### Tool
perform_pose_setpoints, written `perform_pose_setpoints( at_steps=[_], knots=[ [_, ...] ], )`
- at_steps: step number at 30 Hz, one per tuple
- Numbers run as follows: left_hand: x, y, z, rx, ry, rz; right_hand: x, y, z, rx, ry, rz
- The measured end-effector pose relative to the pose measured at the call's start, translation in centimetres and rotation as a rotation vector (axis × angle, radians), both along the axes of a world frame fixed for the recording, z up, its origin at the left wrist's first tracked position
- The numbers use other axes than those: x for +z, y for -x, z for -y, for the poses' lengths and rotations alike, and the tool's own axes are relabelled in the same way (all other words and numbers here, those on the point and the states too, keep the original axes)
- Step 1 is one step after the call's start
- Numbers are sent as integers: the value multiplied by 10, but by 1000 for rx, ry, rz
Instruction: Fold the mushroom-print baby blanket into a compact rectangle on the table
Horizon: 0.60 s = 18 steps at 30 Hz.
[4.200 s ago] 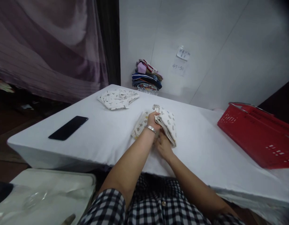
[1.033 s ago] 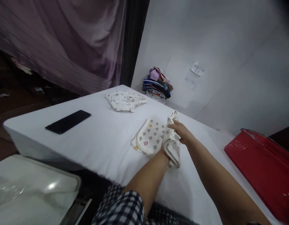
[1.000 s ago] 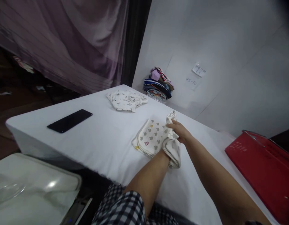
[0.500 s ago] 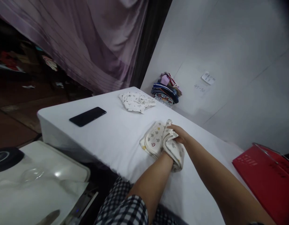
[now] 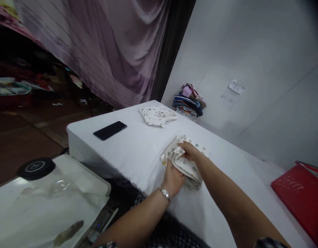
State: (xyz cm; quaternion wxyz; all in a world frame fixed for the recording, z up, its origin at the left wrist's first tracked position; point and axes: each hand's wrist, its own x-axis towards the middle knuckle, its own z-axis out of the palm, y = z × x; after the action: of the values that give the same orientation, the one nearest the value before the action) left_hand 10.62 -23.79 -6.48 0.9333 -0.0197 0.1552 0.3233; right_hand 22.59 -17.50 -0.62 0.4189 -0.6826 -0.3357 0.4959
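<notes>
A white printed cloth (image 5: 188, 167) with grey and yellow motifs lies folded in layers on the white-covered table (image 5: 138, 155). My left hand (image 5: 173, 178), with a silver band at its wrist, grips the cloth's near left edge; some of its fingers are hidden beneath the fabric. Over the top, my right hand (image 5: 189, 151) curls its fingers around the upper fold. Farther back on the table rests a second white printed cloth (image 5: 156, 116), loosely folded and apart from both hands.
A black phone (image 5: 110, 130) lies toward the table's left end. Stacked folded clothes (image 5: 187, 103) stand by the wall. On the right is a red basket (image 5: 294, 193). At lower left, a pale surface (image 5: 45, 210) carries a round black object (image 5: 35, 167).
My left hand has come out from under the folded cloth and now holds its near edge. The right hand stays on the upper fold. The whole view has shifted slightly.
</notes>
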Motion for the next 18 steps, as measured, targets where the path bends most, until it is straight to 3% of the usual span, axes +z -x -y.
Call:
perform_pose_setpoints(
  at_steps=[3,6,10,14,18],
  knots=[
    [0,8,4,-7,11,23,-15,9,-4,38,46,-61],
    [3,7,6,-20,15,-19,-19,12,-3,39,45,-94],
    [6,11,1,-53,5,-84,-18,10,7,-7,-77,-49],
    [10,24,-6,-31,-10,-117,-20,-17,16,-38,-281,356],
    [15,28,-12,4,-56,-265,-17,-69,14,-36,-238,954]
  ],
)
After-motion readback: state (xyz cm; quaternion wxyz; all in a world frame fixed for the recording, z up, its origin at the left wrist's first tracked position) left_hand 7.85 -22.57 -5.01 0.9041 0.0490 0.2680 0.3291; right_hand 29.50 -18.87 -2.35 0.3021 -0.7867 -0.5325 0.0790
